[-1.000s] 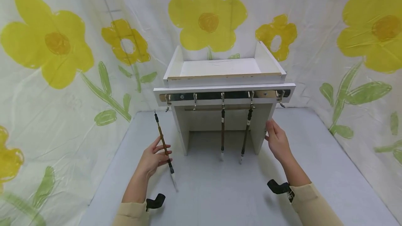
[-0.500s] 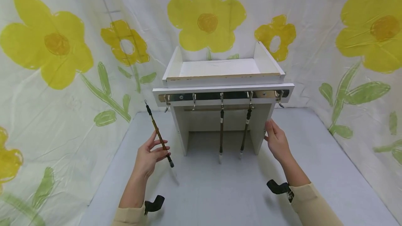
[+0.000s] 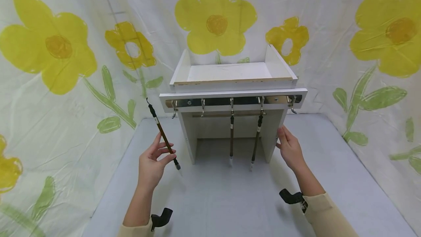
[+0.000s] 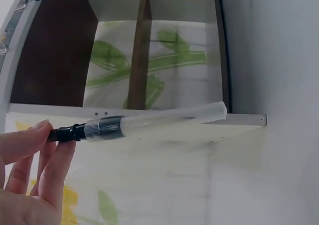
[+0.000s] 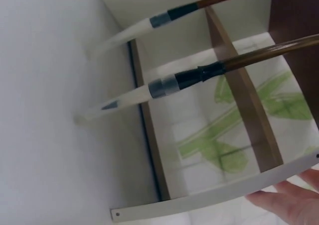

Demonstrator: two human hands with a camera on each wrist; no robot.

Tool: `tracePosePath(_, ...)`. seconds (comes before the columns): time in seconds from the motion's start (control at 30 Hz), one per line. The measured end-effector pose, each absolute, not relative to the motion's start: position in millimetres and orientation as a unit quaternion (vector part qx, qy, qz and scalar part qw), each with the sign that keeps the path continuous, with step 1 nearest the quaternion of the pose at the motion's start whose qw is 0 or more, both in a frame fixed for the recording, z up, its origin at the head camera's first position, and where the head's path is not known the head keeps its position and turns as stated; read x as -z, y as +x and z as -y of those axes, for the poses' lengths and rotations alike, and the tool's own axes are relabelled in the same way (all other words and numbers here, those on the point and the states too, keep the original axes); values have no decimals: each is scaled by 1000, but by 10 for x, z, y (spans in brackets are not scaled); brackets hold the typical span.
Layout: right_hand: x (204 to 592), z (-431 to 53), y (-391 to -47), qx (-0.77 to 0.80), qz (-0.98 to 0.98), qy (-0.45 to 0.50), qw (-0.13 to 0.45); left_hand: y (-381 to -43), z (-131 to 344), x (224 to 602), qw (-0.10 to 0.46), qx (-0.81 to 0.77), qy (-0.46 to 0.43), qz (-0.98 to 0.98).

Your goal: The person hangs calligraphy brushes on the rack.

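My left hand (image 3: pixel 149 167) pinches a calligraphy brush (image 3: pixel 162 131) by its lower handle, thumb against fingers. The brush is tilted, its hanging loop up at the left and its clear-capped tip (image 4: pixel 174 119) low at the right. It is left of a white shelf unit (image 3: pixel 188 134) with a metal hook rail (image 3: pixel 215 101) across its front. Two similar brushes hang there, one from the middle hook (image 3: pixel 231 134) and another brush (image 3: pixel 257 138) to its right. My right hand (image 3: pixel 291 151) touches the outer right side of the unit, fingers (image 5: pixel 279 202) along its front edge.
The unit stands on a pale table (image 3: pixel 223 207); its top forms an open tray (image 3: pixel 230 70). Bare hooks on the rail include the leftmost hook (image 3: pixel 174 109), the one beside it and the rightmost hook (image 3: pixel 292 105). A flower-printed curtain (image 3: pixel 82 120) surrounds the table.
My left hand has raised the brush and shifted it slightly left; its loop end is higher and its tip has come up from lower down. The right hand stays at the unit's side.
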State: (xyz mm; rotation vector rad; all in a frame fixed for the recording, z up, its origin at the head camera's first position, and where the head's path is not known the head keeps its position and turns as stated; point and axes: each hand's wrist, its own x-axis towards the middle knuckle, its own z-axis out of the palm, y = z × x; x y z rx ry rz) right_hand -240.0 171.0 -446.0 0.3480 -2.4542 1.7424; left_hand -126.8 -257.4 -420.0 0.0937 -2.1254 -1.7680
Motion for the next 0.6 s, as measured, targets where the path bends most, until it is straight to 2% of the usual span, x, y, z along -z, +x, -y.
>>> tracePosePath(0.2,4450,-1708,-2394,-577,805,121,57,-1188,2492,4103,225,603,19,765)
tracePosePath(0.6,4483,-1725,-2418,-581,803,118,56,-1076,2301,4015,253,596,-26,761)
